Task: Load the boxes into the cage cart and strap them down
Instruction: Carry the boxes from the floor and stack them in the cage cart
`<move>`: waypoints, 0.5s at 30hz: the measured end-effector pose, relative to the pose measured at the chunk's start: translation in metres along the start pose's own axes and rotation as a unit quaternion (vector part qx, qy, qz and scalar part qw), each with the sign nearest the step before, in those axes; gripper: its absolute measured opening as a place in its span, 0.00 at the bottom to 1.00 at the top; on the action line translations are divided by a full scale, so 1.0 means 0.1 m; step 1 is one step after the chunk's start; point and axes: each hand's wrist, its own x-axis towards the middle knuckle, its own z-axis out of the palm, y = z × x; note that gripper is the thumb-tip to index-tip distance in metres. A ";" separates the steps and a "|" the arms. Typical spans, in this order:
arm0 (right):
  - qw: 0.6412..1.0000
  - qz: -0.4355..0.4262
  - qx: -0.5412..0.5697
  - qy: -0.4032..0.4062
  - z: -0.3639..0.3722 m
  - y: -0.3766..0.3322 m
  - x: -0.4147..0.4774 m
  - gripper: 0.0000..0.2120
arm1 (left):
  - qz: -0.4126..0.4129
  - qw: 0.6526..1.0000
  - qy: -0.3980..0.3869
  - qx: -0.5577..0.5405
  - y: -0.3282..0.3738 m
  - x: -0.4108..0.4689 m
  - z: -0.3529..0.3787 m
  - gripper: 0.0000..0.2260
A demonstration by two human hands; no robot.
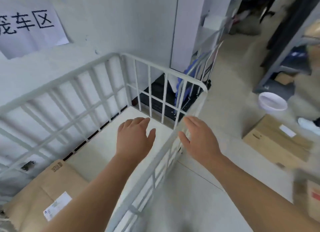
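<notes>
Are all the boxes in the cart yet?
Not yet. One box already lies in the cage cart. Both hands, left hand and right hand, are empty. Another box waits on the floor outside. No strap is visible.

The single head view looks steeply down from just above the cage cart (110, 86) (its near corner), close in.

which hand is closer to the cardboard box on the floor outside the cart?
Right. The right hand is past the cage cart side rail, on the floor box's side. The left hand hovers inside, over the cart floor, farther off.
</notes>
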 end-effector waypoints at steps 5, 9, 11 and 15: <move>0.996 0.077 -0.032 0.024 -0.65 1.21 -0.53 0.24 | 0.091 0.995 -0.025 -0.025 1.47 0.13 0.34 0.17; 0.986 0.153 -0.048 0.053 -1.05 2.14 -1.03 0.23 | 0.164 0.984 -0.058 -0.031 2.57 0.17 0.70 0.19; 0.977 0.198 -0.054 0.064 -1.21 2.53 -1.27 0.23 | 0.197 0.976 -0.079 -0.037 3.06 0.18 0.88 0.20; 0.952 0.290 -0.064 0.070 -1.44 3.25 -1.72 0.25 | 0.274 0.954 -0.115 -0.039 3.91 0.25 1.21 0.21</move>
